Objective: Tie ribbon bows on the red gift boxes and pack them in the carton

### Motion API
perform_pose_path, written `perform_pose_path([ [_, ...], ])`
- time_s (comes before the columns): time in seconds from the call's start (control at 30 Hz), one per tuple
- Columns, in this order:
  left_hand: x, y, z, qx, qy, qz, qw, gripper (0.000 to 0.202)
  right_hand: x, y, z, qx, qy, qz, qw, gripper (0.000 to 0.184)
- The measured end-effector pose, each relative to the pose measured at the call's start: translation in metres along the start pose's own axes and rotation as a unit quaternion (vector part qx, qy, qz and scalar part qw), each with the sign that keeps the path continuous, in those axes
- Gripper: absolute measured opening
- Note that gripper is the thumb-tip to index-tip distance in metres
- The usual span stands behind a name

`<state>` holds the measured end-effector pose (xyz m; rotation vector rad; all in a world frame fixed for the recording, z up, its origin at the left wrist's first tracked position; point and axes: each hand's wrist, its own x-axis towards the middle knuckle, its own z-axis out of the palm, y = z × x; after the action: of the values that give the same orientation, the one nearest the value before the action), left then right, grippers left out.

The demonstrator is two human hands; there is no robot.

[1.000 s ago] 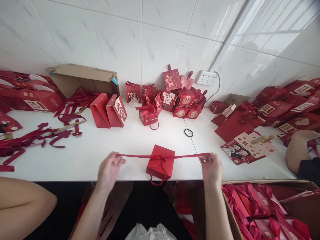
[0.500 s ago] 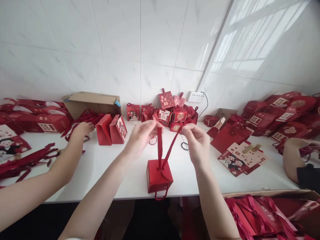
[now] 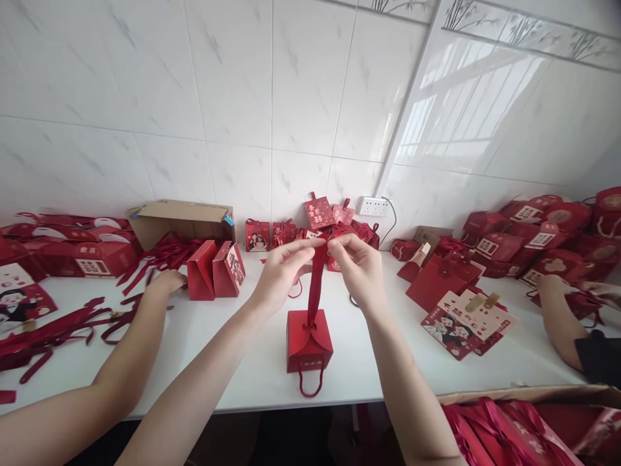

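Observation:
In the middle of the white table, near its front edge, stands a small red gift box (image 3: 310, 343). A dark red ribbon (image 3: 316, 285) rises from the holes in its top, and a red cord handle (image 3: 311, 388) hangs at its front. My left hand (image 3: 286, 268) pinches the ribbon's upper end above the box. Close beside it, my right hand (image 3: 356, 265) pinches the ribbon at the same height. The fingertips of both hands nearly touch, and the ribbon's strands lie together below them.
Two red boxes (image 3: 214, 270) stand left, near a co-worker's hand (image 3: 167, 281). Loose ribbons (image 3: 53, 331) lie beyond. Finished-looking boxes (image 3: 317, 212) are stacked by the wall. Printed cards (image 3: 468, 320) and another person's hand (image 3: 553, 288) are right. A carton (image 3: 528, 393) sits at the front right.
My hands have come together and the two spread ribbon strands now run side by side. The co-worker's hand at left has moved toward the two red boxes. The view has tilted up.

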<state>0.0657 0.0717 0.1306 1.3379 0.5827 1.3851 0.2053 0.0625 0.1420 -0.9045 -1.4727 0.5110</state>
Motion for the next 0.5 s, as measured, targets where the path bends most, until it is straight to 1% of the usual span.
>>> perform_pose_path([
  [0.07, 0.001, 0.003, -0.005, -0.009, 0.023, 0.021, 0.999, 0.026, -0.001, -0.001, -0.006, -0.010, 0.025, 0.001, 1.000, 0.022],
  [0.1, 0.001, 0.004, -0.011, -0.012, 0.042, 0.029, 0.999, 0.025, -0.003, 0.000, -0.013, -0.016, 0.041, 0.004, 0.999, 0.021],
  [0.17, 0.003, 0.003, -0.029, -0.007, 0.101, 0.044, 0.994, 0.026, -0.011, 0.005, -0.030, -0.031, 0.076, 0.013, 0.997, 0.020],
  [0.23, 0.006, -0.005, -0.055, 0.029, 0.180, 0.057, 0.982, 0.028, -0.023, 0.013, -0.051, -0.049, 0.090, 0.012, 0.995, 0.019],
  [0.3, 0.008, -0.020, -0.084, 0.122, 0.247, 0.067, 0.959, 0.027, -0.037, 0.019, -0.070, -0.032, 0.069, 0.000, 0.997, 0.026],
  [0.33, 0.008, -0.030, -0.096, 0.203, 0.268, 0.068, 0.939, 0.026, -0.044, 0.023, -0.077, 0.001, 0.051, -0.006, 0.999, 0.033],
  [0.37, 0.007, -0.040, -0.106, 0.291, 0.282, 0.073, 0.911, 0.024, -0.050, 0.026, -0.082, 0.043, 0.035, -0.008, 0.998, 0.041],
  [0.4, 0.004, -0.050, -0.113, 0.365, 0.282, 0.079, 0.884, 0.025, -0.056, 0.029, -0.083, 0.078, 0.023, -0.003, 0.997, 0.046],
  [0.43, -0.001, -0.060, -0.116, 0.418, 0.244, 0.074, 0.872, 0.025, -0.062, 0.034, -0.081, 0.093, 0.011, 0.011, 0.996, 0.049],
  [0.47, -0.006, -0.069, -0.117, 0.449, 0.177, 0.058, 0.874, 0.026, -0.067, 0.039, -0.076, 0.079, -0.007, 0.036, 0.996, 0.049],
  [0.5, -0.012, -0.078, -0.114, 0.459, 0.089, 0.033, 0.883, 0.027, -0.073, 0.045, -0.068, 0.039, -0.035, 0.070, 0.996, 0.047],
])
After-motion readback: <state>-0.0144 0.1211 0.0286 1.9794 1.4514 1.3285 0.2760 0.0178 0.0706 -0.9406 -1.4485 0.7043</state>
